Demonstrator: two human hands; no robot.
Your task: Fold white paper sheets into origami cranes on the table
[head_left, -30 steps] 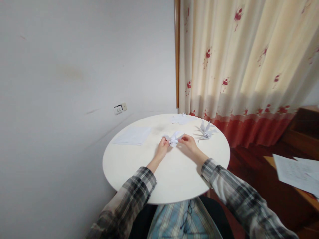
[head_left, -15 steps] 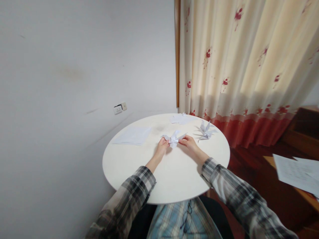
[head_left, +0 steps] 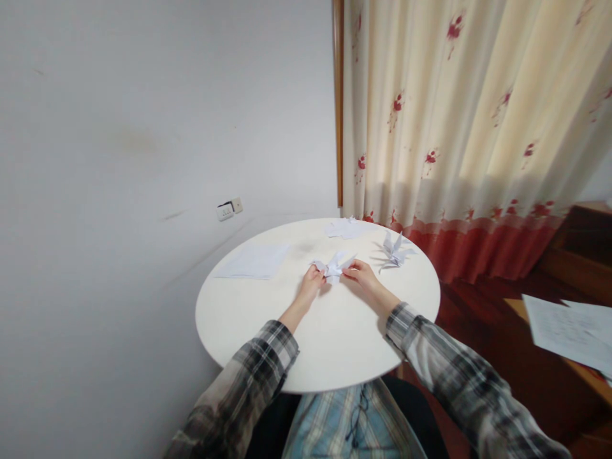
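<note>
Between my hands is a white origami crane (head_left: 334,266), its pointed folds spread out just above the round white table (head_left: 329,344). My left hand (head_left: 312,281) pinches its left side, fingers closed. On the other side, my right hand (head_left: 361,274) grips the right part between thumb and fingertips. Both wrists are close to the tabletop. Small details of the folds under my fingers are hidden. More folded white paper cranes (head_left: 394,250) lie in a cluster to the right of my right hand.
A stack of white paper sheets (head_left: 253,261) lies at the table's left. Paper pieces (head_left: 345,228) lie by the far edge. Beyond are a wall with a socket (head_left: 225,211) and a flowered curtain (head_left: 430,127). Printed sheets (head_left: 564,328) rest on a surface at right.
Almost nothing differs. Both hands keep hold of the paper crane in the same place; the view has shifted very slightly.
</note>
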